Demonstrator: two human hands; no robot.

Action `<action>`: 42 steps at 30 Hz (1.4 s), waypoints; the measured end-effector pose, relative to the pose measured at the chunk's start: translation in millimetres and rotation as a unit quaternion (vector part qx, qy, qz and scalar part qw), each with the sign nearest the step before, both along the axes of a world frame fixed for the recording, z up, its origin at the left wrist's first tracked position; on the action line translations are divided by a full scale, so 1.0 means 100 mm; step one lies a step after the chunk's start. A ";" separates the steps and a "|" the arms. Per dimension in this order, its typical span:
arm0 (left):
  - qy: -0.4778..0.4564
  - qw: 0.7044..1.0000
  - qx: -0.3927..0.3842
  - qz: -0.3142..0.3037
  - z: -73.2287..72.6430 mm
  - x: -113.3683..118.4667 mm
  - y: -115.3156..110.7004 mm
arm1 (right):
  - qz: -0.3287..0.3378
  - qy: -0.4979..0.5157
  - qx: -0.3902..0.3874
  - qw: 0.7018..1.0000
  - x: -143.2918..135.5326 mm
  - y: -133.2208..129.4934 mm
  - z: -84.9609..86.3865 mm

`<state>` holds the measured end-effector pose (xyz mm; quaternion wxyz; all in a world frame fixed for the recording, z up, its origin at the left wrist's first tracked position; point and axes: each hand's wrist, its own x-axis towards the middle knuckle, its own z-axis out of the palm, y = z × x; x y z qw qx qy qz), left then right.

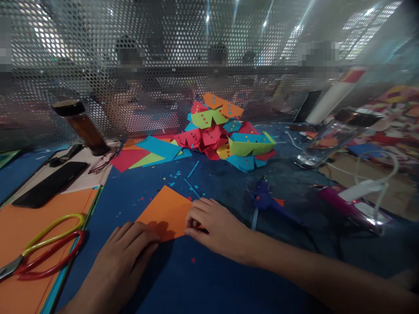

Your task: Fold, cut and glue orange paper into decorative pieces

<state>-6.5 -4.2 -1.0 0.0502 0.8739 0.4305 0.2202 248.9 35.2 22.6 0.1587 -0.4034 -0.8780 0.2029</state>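
A sheet of orange paper [166, 205], its outline like a tilted square, lies on the blue tabletop [183, 279] in front of me. My left hand [126, 250] is closed at its lower left corner, fingertips on the near edge and thumb below. At the right corner, my right hand [218, 226] has its fingers curled, thumb and forefinger pinching the edge. Just beyond the paper are tiny blue, red and yellow scraps [175, 175] and thin blue strips [192, 188]. Farther off stands a heap of folded coloured paper pieces [211, 135] with punched-looking dots.
Scissors [52, 246] with yellow and red handles rest on orange sheets [19, 226] at left, near a black phone [52, 183] and brown bottle [85, 126]. Rightward are a blue glue gun [271, 203], purple device [347, 205] and clear bottle [334, 139]. A perforated panel [163, 93] stands behind.
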 end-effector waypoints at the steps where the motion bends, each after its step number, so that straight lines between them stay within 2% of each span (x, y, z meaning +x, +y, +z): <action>1: -0.001 1.000 -0.017 0.015 -0.01 -0.02 0.00 | 0.000 0.000 -0.002 1.000 0.00 0.00 0.00; 10: -0.002 0.991 -0.092 0.093 0.00 -0.09 0.00 | 0.002 0.000 -0.009 1.000 0.00 0.01 0.00; 19: 0.031 0.983 -0.134 0.119 0.08 -0.17 0.04 | 0.003 0.006 -0.014 1.000 0.01 0.00 0.01; 36: 0.044 0.984 -0.114 0.127 0.17 -0.40 0.04 | 0.003 0.006 -0.024 1.000 0.01 0.01 0.01; 42: 0.031 0.986 -0.127 0.103 0.15 -0.47 0.03 | 0.005 0.011 -0.021 1.000 0.01 0.02 0.01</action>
